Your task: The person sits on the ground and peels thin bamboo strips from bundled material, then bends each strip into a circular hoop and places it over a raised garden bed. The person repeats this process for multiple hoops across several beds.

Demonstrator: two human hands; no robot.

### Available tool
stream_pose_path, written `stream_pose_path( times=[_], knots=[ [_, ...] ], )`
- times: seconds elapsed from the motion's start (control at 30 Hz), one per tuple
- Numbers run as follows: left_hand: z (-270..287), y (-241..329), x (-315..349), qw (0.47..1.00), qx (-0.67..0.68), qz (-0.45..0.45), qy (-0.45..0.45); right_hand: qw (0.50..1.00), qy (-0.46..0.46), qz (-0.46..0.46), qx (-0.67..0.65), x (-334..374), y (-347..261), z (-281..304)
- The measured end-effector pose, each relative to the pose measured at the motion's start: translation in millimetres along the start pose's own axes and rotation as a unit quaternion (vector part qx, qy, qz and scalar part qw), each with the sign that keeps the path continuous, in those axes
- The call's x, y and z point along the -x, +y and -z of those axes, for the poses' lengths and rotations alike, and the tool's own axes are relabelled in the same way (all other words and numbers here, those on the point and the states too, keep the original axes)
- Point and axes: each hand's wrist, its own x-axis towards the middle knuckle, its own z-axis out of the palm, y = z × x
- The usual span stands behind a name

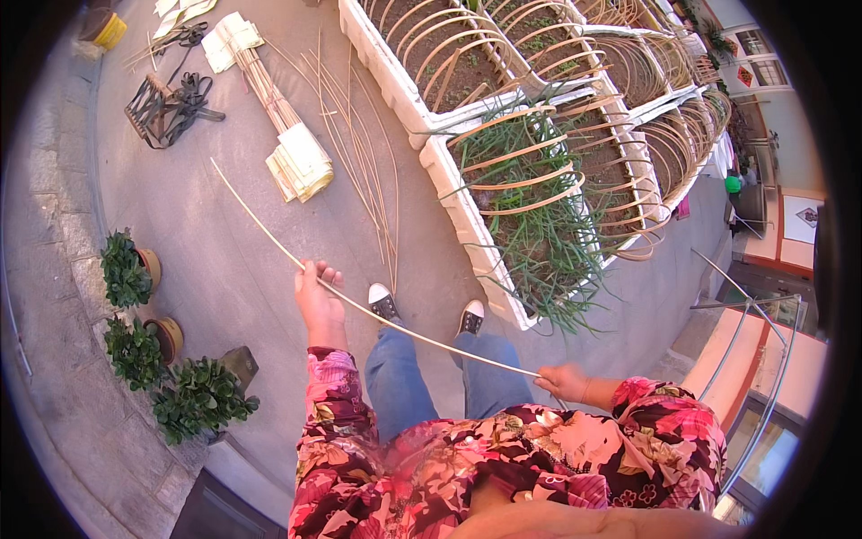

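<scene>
Bamboo strip bowed between two hands above a paved yard

Head view: A long, thin bamboo strip (404,331) runs diagonally in front of the person, bending gently, its far end free at the upper left. The left hand (319,296), palm turned up, has its fingers curled loosely on the strip partway along. The right hand (564,382), well apart from it, is clamped on the near end, close to the patterned blouse (557,440). Below the strip are blue jeans (400,377) and dark shoes with white toes.

On the pavement (242,296) ahead lie several loose strips, beside a bundle of slender rods (260,81) with pale wrappings at both ends. Left of that sits a tangle of black straps (166,112). To the right, white planter boxes (467,225) stand side by side; the nearest holds green, onion-like leaves (530,242) under arched hoops (530,184). Leafy potted plants (199,398) line the left edge, near a stone border.
</scene>
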Motion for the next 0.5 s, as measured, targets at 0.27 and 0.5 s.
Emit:
stream_pose_path(
  times=[0.27, 0.5],
  knots=[
    [67, 45, 69, 0.984, -0.042, -0.141, 0.101, 0.982, 0.099, -0.019, 0.157, 112, 168, 15],
    [89, -28, 185, 0.975, -0.046, -0.165, 0.145, 0.788, 0.573, -0.189, -0.123, 181, 286, 26]
  ],
)
